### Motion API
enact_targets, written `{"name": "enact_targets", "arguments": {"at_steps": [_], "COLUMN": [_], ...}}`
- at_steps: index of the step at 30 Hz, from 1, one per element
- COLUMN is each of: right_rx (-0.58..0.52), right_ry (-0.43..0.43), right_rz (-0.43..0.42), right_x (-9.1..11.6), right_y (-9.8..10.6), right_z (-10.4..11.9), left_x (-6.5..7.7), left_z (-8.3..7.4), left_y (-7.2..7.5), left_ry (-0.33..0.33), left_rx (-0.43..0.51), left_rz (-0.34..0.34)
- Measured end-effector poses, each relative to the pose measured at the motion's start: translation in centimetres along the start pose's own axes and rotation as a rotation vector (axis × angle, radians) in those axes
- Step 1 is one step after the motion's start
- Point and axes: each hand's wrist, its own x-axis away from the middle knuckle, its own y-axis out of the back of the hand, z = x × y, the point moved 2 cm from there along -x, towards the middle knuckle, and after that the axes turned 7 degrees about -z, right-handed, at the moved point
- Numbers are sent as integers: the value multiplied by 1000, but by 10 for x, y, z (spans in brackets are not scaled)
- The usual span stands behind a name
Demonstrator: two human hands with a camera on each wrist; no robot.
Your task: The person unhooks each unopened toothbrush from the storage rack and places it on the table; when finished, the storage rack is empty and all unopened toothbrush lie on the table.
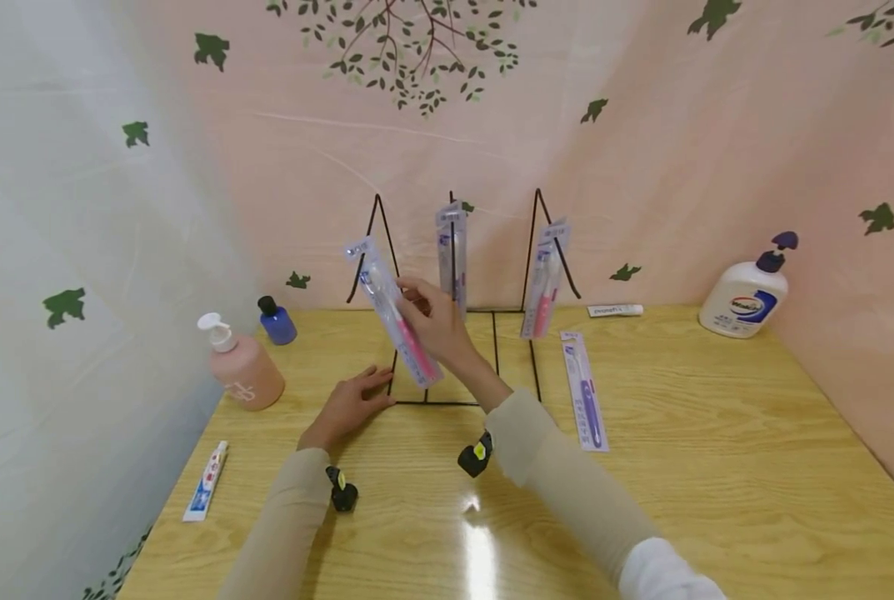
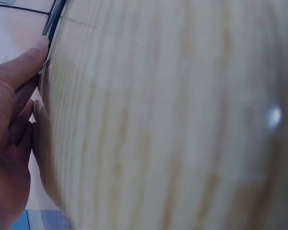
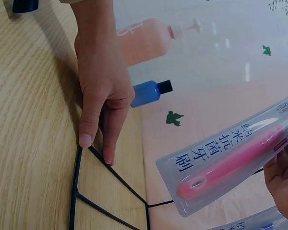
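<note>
My right hand (image 1: 437, 323) pinches the edge of a packaged pink toothbrush (image 1: 402, 321), which tilts with its top at the left hook of a black wire display rack (image 1: 465, 403). In the right wrist view, the toothbrush's pink handle (image 3: 230, 165) shows through the clear pack beside my fingertips (image 3: 281, 167). My left hand (image 1: 352, 404) rests at the near left corner of the rack's base, its thumb and fingers extended against the wire. Another packaged toothbrush (image 1: 444, 250) hangs on the middle hook, and a packaged pink one (image 1: 545, 287) on the right hook.
A packaged purple toothbrush (image 1: 586, 396) lies right of the rack, with a small white tube (image 1: 615, 310) behind it. Toward the left are a pink pump bottle (image 1: 247, 371), a blue bottle (image 1: 277, 325) and a toothpaste tube (image 1: 207, 483). A white pump bottle (image 1: 742, 300) stands far right.
</note>
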Motion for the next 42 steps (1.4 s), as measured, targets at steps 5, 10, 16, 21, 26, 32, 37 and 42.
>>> {"name": "enact_targets", "arguments": {"at_steps": [5,10,16,21,26,32,37,42], "right_rx": [26,17,7,-7,-6,-15,13,60], "right_ry": [-7,0,32,79,104,85,79,62], "right_rz": [59,104,134,157,164,162,140,110], "right_x": [12,24,36,44,48,57,65,75], "right_y": [4,6,9,11,14,28,48,71], "right_z": [5,9,13,18,25,31,22,5], "left_x": [1,2,2,2,1,0,-1,0], "left_z": [-1,-2,-3,-1,0,-1,1,3], "left_y": [1,1,2,3,2,2,1,0], "left_ry": [12,10,-8,-1,1,0,-3,-3], "left_rx": [-12,-13,-6,-6,3,7,-8,-2], "left_rz": [11,7,-6,-21,-23,-13,-2,12]}}
